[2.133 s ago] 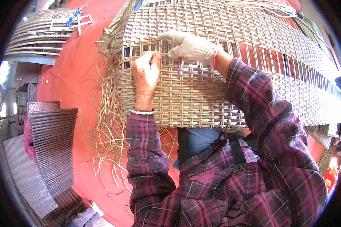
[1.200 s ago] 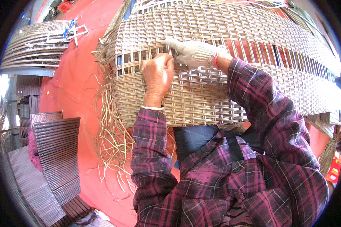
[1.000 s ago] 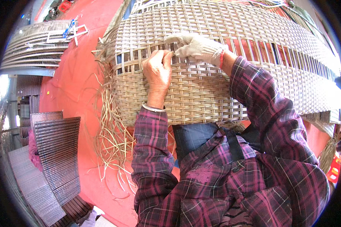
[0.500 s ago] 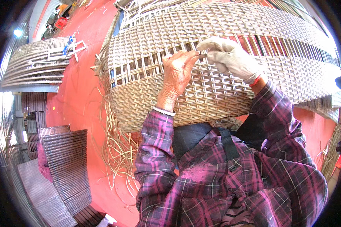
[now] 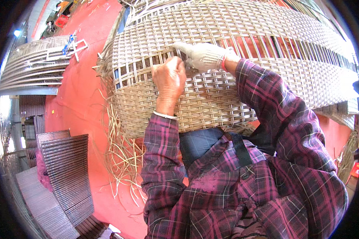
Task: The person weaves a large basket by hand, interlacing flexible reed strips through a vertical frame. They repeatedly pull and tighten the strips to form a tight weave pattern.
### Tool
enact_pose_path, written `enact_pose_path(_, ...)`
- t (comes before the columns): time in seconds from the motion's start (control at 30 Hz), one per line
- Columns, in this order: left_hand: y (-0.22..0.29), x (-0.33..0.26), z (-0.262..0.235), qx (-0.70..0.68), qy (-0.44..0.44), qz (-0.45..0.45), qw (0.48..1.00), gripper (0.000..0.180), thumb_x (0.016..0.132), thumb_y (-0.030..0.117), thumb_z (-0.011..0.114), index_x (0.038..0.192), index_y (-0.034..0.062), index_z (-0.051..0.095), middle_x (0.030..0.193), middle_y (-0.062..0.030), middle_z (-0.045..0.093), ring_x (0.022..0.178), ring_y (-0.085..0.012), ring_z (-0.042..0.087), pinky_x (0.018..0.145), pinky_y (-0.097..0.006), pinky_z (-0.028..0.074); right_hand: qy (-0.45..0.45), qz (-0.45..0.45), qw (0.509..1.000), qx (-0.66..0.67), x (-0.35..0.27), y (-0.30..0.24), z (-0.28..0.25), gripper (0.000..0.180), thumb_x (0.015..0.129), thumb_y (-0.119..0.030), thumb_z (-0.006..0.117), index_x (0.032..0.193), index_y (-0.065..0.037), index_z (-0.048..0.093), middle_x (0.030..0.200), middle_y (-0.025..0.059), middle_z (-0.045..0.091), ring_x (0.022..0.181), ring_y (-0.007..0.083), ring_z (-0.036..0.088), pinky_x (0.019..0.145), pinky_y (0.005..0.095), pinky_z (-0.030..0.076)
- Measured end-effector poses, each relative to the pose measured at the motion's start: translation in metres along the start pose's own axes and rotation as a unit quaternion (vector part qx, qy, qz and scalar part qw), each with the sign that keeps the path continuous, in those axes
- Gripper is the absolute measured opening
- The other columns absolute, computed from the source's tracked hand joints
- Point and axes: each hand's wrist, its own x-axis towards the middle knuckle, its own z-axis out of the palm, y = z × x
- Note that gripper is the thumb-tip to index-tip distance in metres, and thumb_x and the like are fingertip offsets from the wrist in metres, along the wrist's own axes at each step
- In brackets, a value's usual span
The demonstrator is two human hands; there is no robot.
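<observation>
A large woven rattan-like panel of tan strands lies before me, with an open row of bare crosswise strands. At the left part of this row my left hand, bare with a white band at the wrist, is closed in a fist on the weave. Close against it on the right, my right hand wears a pale knitted glove. Its forefinger reaches left over the weave while the lower fingers curl in. Whatever strand lies between the hands is hidden by the fingers.
Loose tan strands hang and lie in a tangle beside the panel's left edge. On the red floor at left stand dark woven furniture pieces. Farther back is a stack of pale frames. A red stool is at the far left.
Both hands have shifted left along the open row, the gloved one farther, so they are now closer together. The short dark strip seen between them earlier is out of sight.
</observation>
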Motion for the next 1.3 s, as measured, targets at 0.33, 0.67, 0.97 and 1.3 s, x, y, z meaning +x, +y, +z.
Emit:
enact_pose_path(0.33,0.0,0.001,0.014,-0.101,0.068,0.003,0.993,0.008,0.08,0.016,0.075,0.087,0.0125,0.073,0.094,-0.0015,0.067,0.089,-0.0228,0.062,0.077,-0.039,0.042,0.038,0.137,0.781,0.609,-0.032,0.008,-0.017,0.042,0.091,-0.007,0.061,0.133,-0.006,0.054,0.067,-0.0071,0.044,0.052,0.0017,0.038,0.044,0.0188,0.029)
enact_pose_path(0.67,0.073,0.027,0.028,-0.23,-0.038,0.123,0.965,0.015,0.091,0.013,0.067,0.098,0.0018,0.073,0.092,-0.0113,0.072,0.078,-0.0208,0.067,0.068,-0.031,0.049,0.166,0.105,0.854,0.482,-0.128,0.022,-0.059,0.026,0.096,-0.013,0.057,0.121,-0.007,0.063,0.072,-0.0051,0.055,0.052,0.0016,0.042,0.047,0.0179,0.035)
enact_pose_path(0.97,0.037,0.008,-0.002,-0.005,-0.026,0.042,0.999,0.007,0.082,0.015,0.072,0.083,0.0077,0.072,0.077,-0.0085,0.07,0.067,-0.0224,0.067,0.063,-0.033,0.049,0.025,0.144,0.966,0.212,-0.052,0.011,-0.029,0.063,0.091,-0.009,0.056,0.15,-0.014,0.033,0.106,0.0139,0.067,0.071,0.0176,0.066,0.066,0.0321,0.057)
enact_pose_path(1.3,0.032,0.006,0.043,-0.164,0.069,-0.077,0.981,0.013,0.083,0.016,0.071,0.081,0.0045,0.069,0.068,-0.0144,0.064,0.058,-0.0323,0.062,0.056,-0.041,0.046,0.026,0.09,0.895,0.437,-0.038,0.031,-0.024,0.054,0.088,-0.008,0.064,0.139,-0.01,0.049,0.078,0.0043,0.063,0.057,0.0103,0.053,0.05,0.0251,0.046)
